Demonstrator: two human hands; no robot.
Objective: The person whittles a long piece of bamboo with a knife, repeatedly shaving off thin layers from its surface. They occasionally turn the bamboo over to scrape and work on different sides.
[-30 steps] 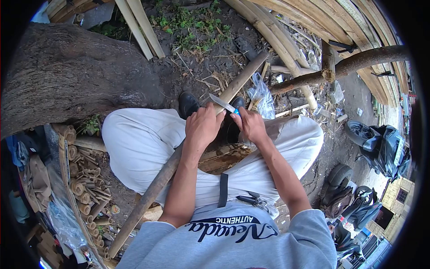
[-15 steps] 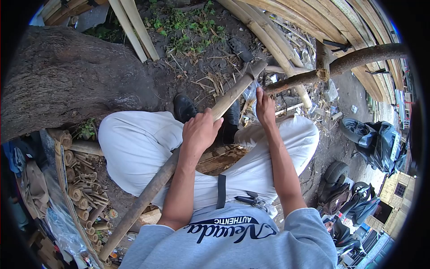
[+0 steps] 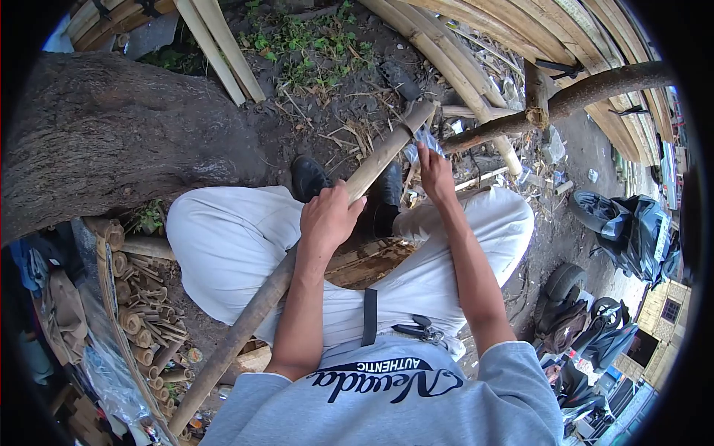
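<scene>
A long bamboo pole runs slantwise from the lower left, over the lap, to a point beyond the shoes. My left hand is wrapped round its upper part, thumb on the right side. Near the pole's far end, where a dark band or blade edge crosses it, my right hand is closed with the index finger or thumb pointing up. What it grips is too small to tell. A bluish clear plastic piece shows just beyond these fingers.
A thick tree trunk fills the left. A rough branch crosses the upper right, beside stacked bamboo strips. Cut bamboo pieces lie at lower left. Motorcycles stand at right. Black shoes rest on littered ground.
My right hand has shifted slightly left and up, toward the pole's far end. My left hand still grips the pole, which has moved a little left at its far end.
</scene>
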